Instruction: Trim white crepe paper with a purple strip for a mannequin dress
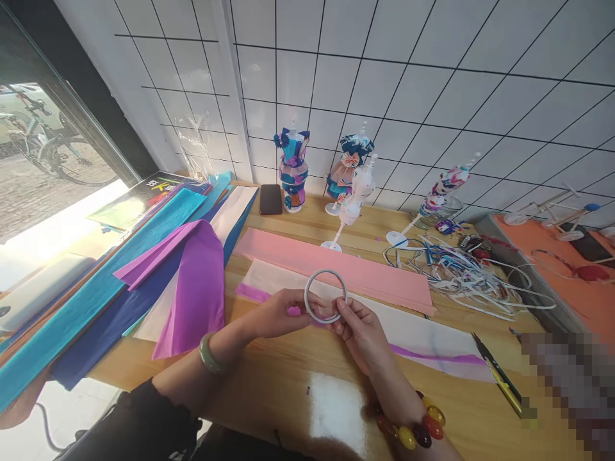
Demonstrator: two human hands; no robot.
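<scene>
A thin pale grey ring (327,271) is held upright above the table. My right hand (362,333) pinches its right edge between thumb and fingers. At the ring's left side, my left hand (281,312) has its fingers closed on the rim, with some fingertips behind it. Just beyond the hands lies a long white paper strip (408,328) with a purple edge. Farther back is a folded pink paper strip (336,262). A purple paper piece (199,288) rests to the left, across a dark blue paper strip (125,333) and other strips.
Small dress forms wrapped in coloured paper, one of them a blue and purple form (293,169), stand along the tiled wall beside a dark phone (271,200). Tangled white cords (456,275) lie at right. Scissors (494,362) and a yellow pen-like tool (507,390) lie near the right edge.
</scene>
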